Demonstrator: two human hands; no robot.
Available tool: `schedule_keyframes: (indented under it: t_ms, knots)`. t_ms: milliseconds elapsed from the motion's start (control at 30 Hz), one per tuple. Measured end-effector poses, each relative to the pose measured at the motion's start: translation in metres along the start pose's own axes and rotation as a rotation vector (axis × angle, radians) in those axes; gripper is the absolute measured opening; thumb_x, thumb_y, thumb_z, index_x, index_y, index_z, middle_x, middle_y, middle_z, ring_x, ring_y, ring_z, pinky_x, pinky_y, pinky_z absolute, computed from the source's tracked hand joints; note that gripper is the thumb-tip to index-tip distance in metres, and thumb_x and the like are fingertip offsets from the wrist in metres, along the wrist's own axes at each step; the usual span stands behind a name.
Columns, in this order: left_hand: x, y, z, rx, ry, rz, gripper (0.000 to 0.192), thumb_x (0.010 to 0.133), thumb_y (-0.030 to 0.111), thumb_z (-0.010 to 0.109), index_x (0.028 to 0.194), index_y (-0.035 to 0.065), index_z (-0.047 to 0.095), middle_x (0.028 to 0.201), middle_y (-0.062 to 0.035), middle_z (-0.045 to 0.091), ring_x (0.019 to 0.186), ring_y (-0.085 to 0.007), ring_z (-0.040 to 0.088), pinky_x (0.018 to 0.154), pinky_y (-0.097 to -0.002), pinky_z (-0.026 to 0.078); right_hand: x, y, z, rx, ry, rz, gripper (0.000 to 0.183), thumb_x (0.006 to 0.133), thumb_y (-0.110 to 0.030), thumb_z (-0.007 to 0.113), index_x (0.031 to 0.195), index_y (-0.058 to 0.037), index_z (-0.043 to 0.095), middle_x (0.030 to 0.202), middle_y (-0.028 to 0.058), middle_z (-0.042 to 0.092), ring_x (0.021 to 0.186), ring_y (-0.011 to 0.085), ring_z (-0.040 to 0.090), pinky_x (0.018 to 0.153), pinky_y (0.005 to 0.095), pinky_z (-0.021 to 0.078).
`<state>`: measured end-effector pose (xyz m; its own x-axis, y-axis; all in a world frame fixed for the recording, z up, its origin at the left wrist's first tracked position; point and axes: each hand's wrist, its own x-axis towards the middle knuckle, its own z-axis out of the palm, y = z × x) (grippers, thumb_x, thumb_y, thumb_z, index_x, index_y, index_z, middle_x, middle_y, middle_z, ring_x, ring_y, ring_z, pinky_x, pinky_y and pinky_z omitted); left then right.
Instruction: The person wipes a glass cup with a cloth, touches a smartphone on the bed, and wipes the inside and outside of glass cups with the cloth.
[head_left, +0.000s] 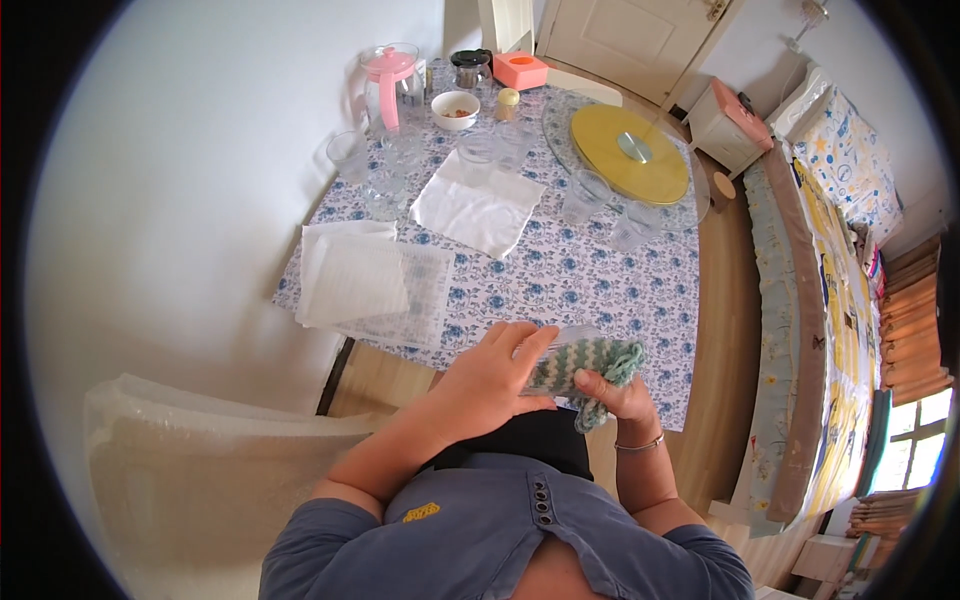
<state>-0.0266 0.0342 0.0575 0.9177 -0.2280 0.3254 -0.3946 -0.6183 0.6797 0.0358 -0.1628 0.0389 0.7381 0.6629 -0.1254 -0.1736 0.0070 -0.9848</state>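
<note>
My left hand (484, 382) grips a clear ribbed cup (577, 332), tilted on its side above the near edge of the table. My right hand (626, 397) pinches a green-and-cream striped knitted cloth (581, 364) with a looped end. Part of that cloth seems to be inside the cup, though my fingers hide where the two meet. Beyond my hands, a white cloth (476, 214) lies on the floral tablecloth (570, 289). Clear tumblers stand around it, among them one cup (586, 196) and another (636, 225) to the right.
To the left lies a translucent ribbed mat (427, 292) with white cloth. A pink-handled glass pitcher (390, 86), a white bowl (455, 110), a pink tissue box (520, 70) and a yellow-centred glass turntable (600, 146) stand farther back. A bed (806, 337) runs along the right.
</note>
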Motion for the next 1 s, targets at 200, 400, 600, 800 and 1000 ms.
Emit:
schedule_keyframes:
  t_ms: [200,400,600,800,1000]
  knots:
    - [-0.004,-0.021,0.013,-0.322,-0.108,-0.149,0.061,0.066,0.028,0.073,0.113,0.0002,0.047,0.095,-0.0122,0.055,0.084,-0.0242,0.055,0.072,-0.0344,0.046,0.013,-0.026,-0.003,-0.093,-0.439,0.129,0.043,0.072,-0.018,0.071,0.106,0.0003,0.053,0.1,0.0055,0.059,0.089,0.0116,0.052,0.078,0.0257,0.0428]
    - [-0.008,-0.045,0.038,-1.21,-0.507,-0.7,0.057,0.07,0.03,0.07,0.112,-0.0019,0.049,0.079,-0.0066,0.058,0.066,-0.0136,0.057,0.037,-0.0252,0.047,0.013,-0.015,-0.01,-0.281,-0.658,0.503,0.047,0.071,-0.019,0.072,0.109,-0.0012,0.051,0.101,0.0046,0.057,0.091,0.011,0.051,0.08,0.0254,0.0418]
    - [0.009,-0.037,0.026,-1.104,-0.154,-0.667,0.048,0.077,0.019,0.063,0.117,0.0032,0.041,0.108,-0.009,0.05,0.083,-0.0145,0.056,0.053,-0.0264,0.05,0.005,-0.006,-0.003,-0.073,-0.189,0.148,0.038,0.076,-0.014,0.065,0.108,-0.0004,0.051,0.101,0.005,0.056,0.091,0.0126,0.051,0.08,0.0266,0.0425]
    - [0.003,-0.035,0.056,-1.352,0.292,-0.431,0.046,0.079,0.011,0.062,0.118,0.007,0.037,0.102,-0.0053,0.047,0.086,-0.011,0.051,0.072,-0.0244,0.044,0.012,0.0,0.016,-0.075,0.021,0.092,0.035,0.081,-0.016,0.06,0.111,-0.0001,0.049,0.105,0.0048,0.055,0.093,0.0124,0.051,0.08,0.0269,0.0422]
    - [-0.005,-0.049,0.068,-1.4,0.413,-0.649,0.032,0.085,0.025,0.052,0.111,0.007,0.045,0.081,-0.0017,0.053,0.068,-0.0081,0.051,0.056,-0.0217,0.041,0.014,-0.019,0.027,-0.539,-0.16,-0.153,0.048,0.075,-0.023,0.067,0.112,0.0007,0.048,0.101,0.0115,0.057,0.092,0.0251,0.056,0.076,0.0332,0.0445]
